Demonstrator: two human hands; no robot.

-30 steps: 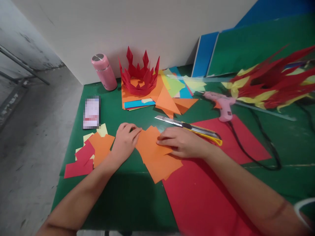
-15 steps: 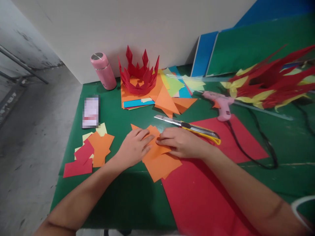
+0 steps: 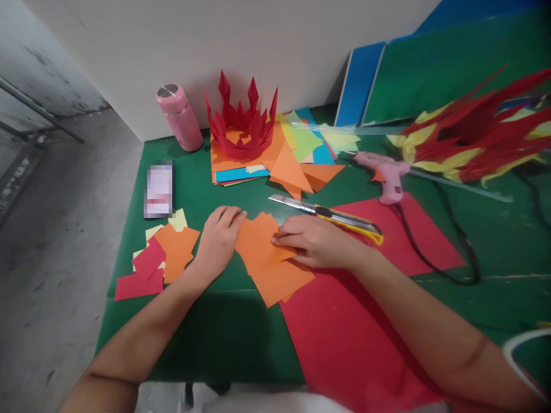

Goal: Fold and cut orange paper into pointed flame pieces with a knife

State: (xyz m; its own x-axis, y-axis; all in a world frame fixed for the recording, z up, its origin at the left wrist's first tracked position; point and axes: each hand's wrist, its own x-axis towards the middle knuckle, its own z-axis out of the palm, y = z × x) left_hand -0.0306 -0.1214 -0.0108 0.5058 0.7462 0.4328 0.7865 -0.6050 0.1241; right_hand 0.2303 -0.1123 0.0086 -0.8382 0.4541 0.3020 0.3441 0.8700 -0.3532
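Note:
Several orange paper pieces (image 3: pixel 275 275) overlap on the green table in front of me, partly over a large red sheet (image 3: pixel 340 332). My right hand (image 3: pixel 321 242) rests on them, its fingers pressed together on the edge of an orange paper piece. Just left of the pile, my left hand (image 3: pixel 219 240) is curled, with a sliver of orange paper (image 3: pixel 236 216) showing between its fingers; most of that piece is hidden. Behind my right hand lies a yellow box cutter (image 3: pixel 331 213) with its blade out. Left of my left hand is a small group of orange, red and pale yellow cut papers (image 3: pixel 176 246).
A red paper crown (image 3: pixel 241 143) stands on coloured sheets at the back, beside a pink flask (image 3: pixel 183 123). A phone (image 3: pixel 159 189) lies at left. At right are a pink glue gun (image 3: pixel 390 178) with its cord, and a red and yellow flame-like piece (image 3: pixel 465 132).
My left hand has moved left off the orange pile, and its fingers have curled in. My right hand stays nearly in place on the papers. The view has shifted slightly.

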